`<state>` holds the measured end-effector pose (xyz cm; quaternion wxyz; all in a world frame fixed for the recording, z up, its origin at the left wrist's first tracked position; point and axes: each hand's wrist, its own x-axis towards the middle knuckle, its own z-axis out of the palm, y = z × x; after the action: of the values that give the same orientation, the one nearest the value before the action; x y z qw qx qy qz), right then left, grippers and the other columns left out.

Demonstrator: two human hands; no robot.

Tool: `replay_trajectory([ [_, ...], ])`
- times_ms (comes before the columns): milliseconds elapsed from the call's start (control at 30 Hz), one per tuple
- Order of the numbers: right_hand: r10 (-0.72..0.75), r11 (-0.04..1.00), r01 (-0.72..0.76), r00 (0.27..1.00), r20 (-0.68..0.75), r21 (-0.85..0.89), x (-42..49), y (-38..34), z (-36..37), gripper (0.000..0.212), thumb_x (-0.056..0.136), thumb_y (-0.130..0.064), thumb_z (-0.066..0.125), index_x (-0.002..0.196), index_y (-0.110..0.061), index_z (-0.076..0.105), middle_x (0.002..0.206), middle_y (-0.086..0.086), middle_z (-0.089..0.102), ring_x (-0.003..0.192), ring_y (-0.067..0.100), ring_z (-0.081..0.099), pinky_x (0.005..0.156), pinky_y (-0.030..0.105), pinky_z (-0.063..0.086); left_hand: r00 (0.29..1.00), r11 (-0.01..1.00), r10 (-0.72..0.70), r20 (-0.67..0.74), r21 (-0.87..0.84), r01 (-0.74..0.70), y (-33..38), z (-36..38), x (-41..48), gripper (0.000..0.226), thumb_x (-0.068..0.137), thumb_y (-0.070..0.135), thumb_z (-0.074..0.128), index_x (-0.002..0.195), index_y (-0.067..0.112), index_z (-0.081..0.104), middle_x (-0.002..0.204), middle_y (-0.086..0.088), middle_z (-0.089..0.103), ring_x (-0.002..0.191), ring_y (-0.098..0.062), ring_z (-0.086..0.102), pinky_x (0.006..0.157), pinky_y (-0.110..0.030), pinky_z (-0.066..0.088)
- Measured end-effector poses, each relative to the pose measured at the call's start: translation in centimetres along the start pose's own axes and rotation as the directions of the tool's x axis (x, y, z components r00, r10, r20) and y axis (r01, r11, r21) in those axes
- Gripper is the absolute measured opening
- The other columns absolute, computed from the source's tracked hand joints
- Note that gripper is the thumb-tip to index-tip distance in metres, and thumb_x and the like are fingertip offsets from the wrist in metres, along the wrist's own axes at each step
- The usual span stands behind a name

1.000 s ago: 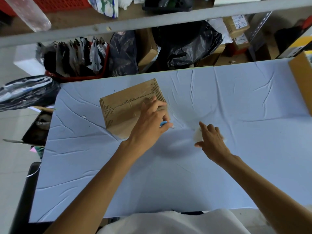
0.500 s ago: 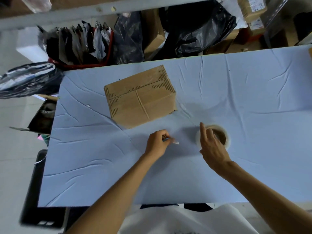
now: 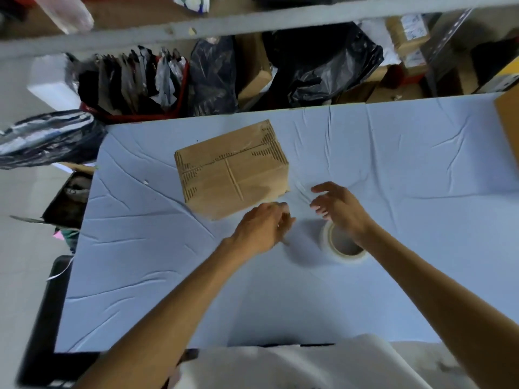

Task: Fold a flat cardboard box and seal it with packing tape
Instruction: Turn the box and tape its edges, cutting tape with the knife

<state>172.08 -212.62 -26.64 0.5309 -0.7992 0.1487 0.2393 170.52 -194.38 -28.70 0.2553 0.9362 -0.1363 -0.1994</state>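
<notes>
The folded cardboard box [image 3: 230, 169] stands closed on the light blue table cover [image 3: 393, 169], with clear tape along its top seam. My left hand [image 3: 261, 228] hovers just in front of the box's near right corner, fingers curled and blurred; whether it holds anything is not visible. My right hand [image 3: 339, 209] is beside it with fingers spread and empty, right of the box corner. The white tape roll [image 3: 344, 248] lies flat on the table, partly hidden under my right wrist.
A brown cardboard piece [image 3: 508, 122] juts in at the right table edge. Behind the table are a red basket of bags [image 3: 132, 85], black plastic bags [image 3: 323, 60] and small boxes [image 3: 407, 37] under a grey shelf rail. A black object [image 3: 45, 318] sits at the front left.
My right hand has lifted off the tape roll and moved up toward the box with its fingers spread. My left hand has moved up and right, toward the box corner. The small blue tool it held is out of sight.
</notes>
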Motion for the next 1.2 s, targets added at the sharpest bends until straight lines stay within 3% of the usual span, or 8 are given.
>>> replay_trajectory([
  [100,0.133,0.911,-0.153,0.988,0.078,0.383,1.2,-3.5,-0.5,0.025,0.095,-0.020,0.044,0.103,-0.002,0.060,0.082,0.019,0.068,0.068,0.026,0.062,0.066,0.030,0.050,0.983,0.979,0.076,-0.167,-0.172,-0.105,1.6,-6.0,0.1,0.019,0.086,0.036,0.061,0.072,0.024,0.057,0.067,0.012,0.062,0.065,-0.002,0.056,0.060,-0.022,0.046],
  [200,0.167,0.825,-0.240,0.969,0.183,0.512,1.8,-4.4,-0.3,0.024,0.094,-0.028,0.052,0.099,-0.005,0.058,0.082,0.020,0.070,0.072,0.030,0.067,0.069,0.034,0.054,0.894,0.957,0.106,-0.436,-0.200,-0.212,2.0,-9.4,1.6,0.007,0.086,0.028,0.060,0.088,0.022,0.062,0.089,0.008,0.063,0.085,-0.004,0.058,0.075,-0.021,0.047],
  [300,0.171,0.755,-0.302,0.948,0.270,0.582,2.0,-3.6,0.3,0.014,0.092,-0.018,0.059,0.097,-0.004,0.059,0.080,0.016,0.070,0.069,0.026,0.067,0.068,0.031,0.054,0.946,0.979,0.115,-0.304,-0.126,-0.159,1.5,-9.7,3.9,0.030,0.089,0.024,0.060,0.118,0.021,0.063,0.129,-0.002,0.050,0.125,-0.016,0.043,0.105,-0.027,0.033],
  [400,0.157,0.679,-0.298,0.952,0.264,0.671,2.1,-2.6,0.8,0.005,0.090,-0.006,0.061,0.091,-0.002,0.063,0.074,0.010,0.067,0.062,0.018,0.066,0.062,0.025,0.053,0.977,0.990,0.094,-0.193,-0.088,-0.113,0.7,-8.3,4.7,0.029,0.090,0.031,0.059,0.119,0.033,0.065,0.143,0.003,0.038,0.136,-0.018,0.024,0.116,-0.036,0.020],
  [600,0.116,0.622,-0.280,0.957,0.267,0.732,2.5,-1.7,1.0,0.008,0.089,0.001,0.058,0.086,-0.002,0.065,0.067,0.005,0.064,0.056,0.011,0.060,0.055,0.019,0.051,0.969,0.990,0.111,-0.221,-0.059,-0.127,0.2,-7.8,4.9,0.014,0.085,0.036,0.064,0.097,0.035,0.071,0.140,0.008,0.037,0.133,-0.019,0.021,0.114,-0.041,0.023],
  [733,0.106,0.683,-0.237,0.968,0.227,0.691,2.7,-1.8,1.5,0.005,0.087,0.000,0.062,0.090,-0.002,0.065,0.068,0.004,0.063,0.059,0.011,0.060,0.058,0.019,0.050,0.972,0.991,0.114,-0.206,-0.041,-0.125,0.3,-7.9,5.0,0.012,0.084,0.034,0.068,0.096,0.032,0.070,0.140,0.007,0.036,0.132,-0.020,0.021,0.111,-0.035,0.022],
  [900,0.094,0.740,-0.104,0.994,0.050,0.665,2.7,-2.0,1.8,0.031,0.084,0.002,0.066,0.114,0.000,0.057,0.078,0.012,0.065,0.064,0.015,0.062,0.061,0.019,0.051,0.968,0.993,0.110,-0.224,-0.018,-0.117,0.5,-7.8,5.0,0.011,0.084,0.028,0.069,0.095,0.029,0.070,0.139,0.004,0.038,0.130,-0.023,0.024,0.109,-0.036,0.024],
  [1200,0.031,0.737,0.013,0.998,-0.053,0.676,2.9,-0.8,2.7,0.037,0.078,-0.004,0.073,0.112,-0.008,0.062,0.081,0.008,0.069,0.071,0.010,0.067,0.072,0.018,0.051,0.937,0.993,0.115,-0.329,0.071,-0.097,0.5,-6.7,5.2,0.013,0.081,0.026,0.068,0.094,0.027,0.069,0.133,0.004,0.046,0.124,-0.022,0.030,0.105,-0.036,0.030],
])
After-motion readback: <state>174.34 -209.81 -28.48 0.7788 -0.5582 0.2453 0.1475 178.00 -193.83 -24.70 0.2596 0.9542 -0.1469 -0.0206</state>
